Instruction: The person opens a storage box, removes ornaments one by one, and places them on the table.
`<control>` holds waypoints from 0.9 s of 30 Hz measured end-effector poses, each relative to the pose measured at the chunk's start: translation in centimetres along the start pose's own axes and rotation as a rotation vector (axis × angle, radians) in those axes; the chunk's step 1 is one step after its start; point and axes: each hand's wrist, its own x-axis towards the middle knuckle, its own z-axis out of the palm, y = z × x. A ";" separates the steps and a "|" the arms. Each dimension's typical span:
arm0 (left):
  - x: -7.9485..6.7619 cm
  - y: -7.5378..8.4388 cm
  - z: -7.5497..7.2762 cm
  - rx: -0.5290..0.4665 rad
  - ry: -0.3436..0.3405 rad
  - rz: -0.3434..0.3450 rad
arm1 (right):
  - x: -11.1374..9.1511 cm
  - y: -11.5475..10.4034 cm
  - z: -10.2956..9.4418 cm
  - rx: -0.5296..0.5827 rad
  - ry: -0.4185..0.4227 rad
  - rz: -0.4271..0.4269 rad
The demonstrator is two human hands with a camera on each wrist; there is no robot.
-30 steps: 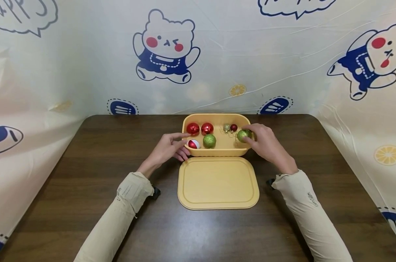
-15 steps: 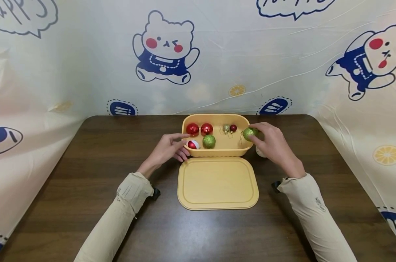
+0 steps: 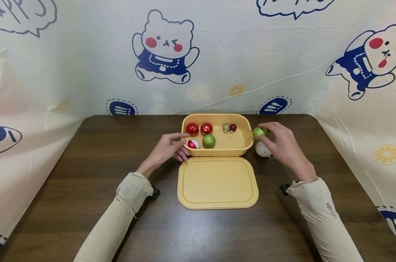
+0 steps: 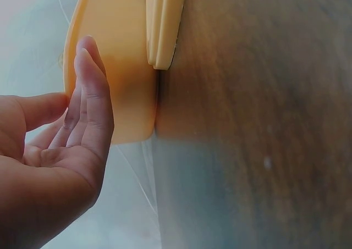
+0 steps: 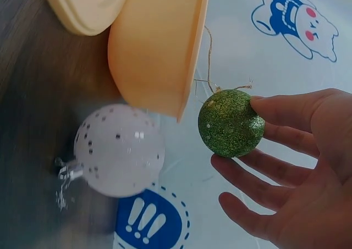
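My right hand point(image 3: 280, 142) pinches a glittery green bauble point(image 3: 258, 133) just off the box's right end. In the right wrist view, a gold string trails from the green bauble point(image 5: 231, 122) to the rim. A white bauble with dark dots point(image 5: 120, 150) lies on the table below it. My left hand point(image 3: 168, 147) rests at the left front corner of the yellow box point(image 3: 222, 153), digits fairly straight, touching its rim. Inside the box are two red baubles point(image 3: 192, 129), a red-and-white one point(image 3: 193, 144), another green one point(image 3: 209, 141), and two small ones, gold point(image 3: 226, 127) and dark red point(image 3: 233, 127).
The flat yellow lid point(image 3: 218, 183) lies on the dark wooden table point(image 3: 145, 222), right in front of the box. Behind the table hangs a printed cloth backdrop point(image 3: 217, 65) with bear figures.
My right hand has carried the green bauble rightward, from inside the box to past its right rim. The white bauble beside the box has come into sight. My left hand stays put.
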 end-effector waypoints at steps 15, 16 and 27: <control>0.2 0.0 0.0 0.016 0.007 -0.031 | -1.6 1.9 -1.6 -0.034 0.038 0.034; 0.2 0.0 0.0 0.016 0.007 -0.033 | -1.7 1.9 -1.8 -0.034 0.043 0.033; 0.2 0.0 -0.1 0.007 0.005 -0.025 | -2.0 2.8 -3.3 -0.026 0.082 0.075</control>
